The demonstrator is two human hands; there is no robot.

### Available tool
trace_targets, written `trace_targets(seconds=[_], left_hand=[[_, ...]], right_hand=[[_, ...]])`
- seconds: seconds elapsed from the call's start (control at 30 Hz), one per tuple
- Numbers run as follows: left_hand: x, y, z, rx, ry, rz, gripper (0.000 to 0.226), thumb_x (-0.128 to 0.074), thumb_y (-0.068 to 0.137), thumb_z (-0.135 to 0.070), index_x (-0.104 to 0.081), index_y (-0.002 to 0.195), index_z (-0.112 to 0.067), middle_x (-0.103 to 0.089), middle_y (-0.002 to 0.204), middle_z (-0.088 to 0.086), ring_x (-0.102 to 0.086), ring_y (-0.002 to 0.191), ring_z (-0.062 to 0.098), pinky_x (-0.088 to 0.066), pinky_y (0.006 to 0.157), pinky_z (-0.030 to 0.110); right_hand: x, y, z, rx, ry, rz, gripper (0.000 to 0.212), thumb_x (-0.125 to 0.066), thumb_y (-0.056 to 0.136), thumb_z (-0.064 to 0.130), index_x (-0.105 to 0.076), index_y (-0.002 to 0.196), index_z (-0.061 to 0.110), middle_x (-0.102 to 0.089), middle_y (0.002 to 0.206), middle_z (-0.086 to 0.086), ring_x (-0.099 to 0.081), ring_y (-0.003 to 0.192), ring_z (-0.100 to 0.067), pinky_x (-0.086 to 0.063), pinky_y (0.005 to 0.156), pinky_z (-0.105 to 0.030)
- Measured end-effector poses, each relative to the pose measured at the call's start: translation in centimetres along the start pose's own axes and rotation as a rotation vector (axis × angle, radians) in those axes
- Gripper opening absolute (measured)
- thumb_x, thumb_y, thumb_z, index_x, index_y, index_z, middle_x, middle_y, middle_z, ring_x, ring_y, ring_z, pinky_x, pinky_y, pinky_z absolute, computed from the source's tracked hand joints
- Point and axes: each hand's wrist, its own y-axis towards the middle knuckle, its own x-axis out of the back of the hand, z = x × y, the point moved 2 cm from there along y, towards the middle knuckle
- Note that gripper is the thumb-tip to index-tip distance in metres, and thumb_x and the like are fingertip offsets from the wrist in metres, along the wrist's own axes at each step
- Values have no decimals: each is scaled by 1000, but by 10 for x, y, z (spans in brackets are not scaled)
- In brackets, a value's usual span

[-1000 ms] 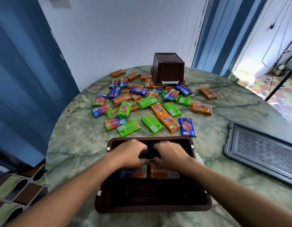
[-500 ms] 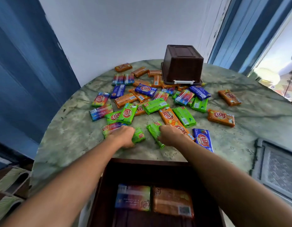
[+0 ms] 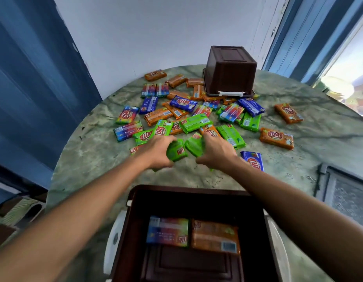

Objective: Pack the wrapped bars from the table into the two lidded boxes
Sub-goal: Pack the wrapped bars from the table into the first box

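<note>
Pick step: left hand (image 3: pixel 156 153) and right hand (image 3: pixel 215 153) each grip a green bar (image 3: pixel 177 152); next carry both into near open box (image 3: pixel 136 202).

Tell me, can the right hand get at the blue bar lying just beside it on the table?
Probably yes. The blue bar lies flat beside the right hand with nothing on top, but that hand's fingers already grip a green bar.
</note>
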Motion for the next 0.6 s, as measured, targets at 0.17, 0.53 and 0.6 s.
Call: trace_targets(seconds=[0.17,0.53,0.6], left_hand=[[43,-89,-34,-148,44,-42,80,-82,64,-32,-50,137,-23,-58,128,3,-51,117,21,-41,96,31],[-67,-182,-64,-261,296,347,53,-81,61,-29,-62,110,-20,-63,104,6,-59,101,24,-52,83,34],[-80,-181,-60,-266,314,374,52,-81,63,-23,-62,111,-17,-63,108,9,-60,103,25,-52,82,34]], right_hand=[[49,-100,-1,61,7,-67,78,-71,69,44,-42,134,14,-56,124,-9,-54,112,-31,-49,80,-38],[-29,-220,20,229,-232,344,51,-70,74,39,-58,115,10,-60,118,-11,-58,109,-31,-51,85,-39],[-42,-220,19,231,-232,364,43,-67,80,36,-59,111,7,-61,117,-15,-60,107,-34,-51,85,-40]])
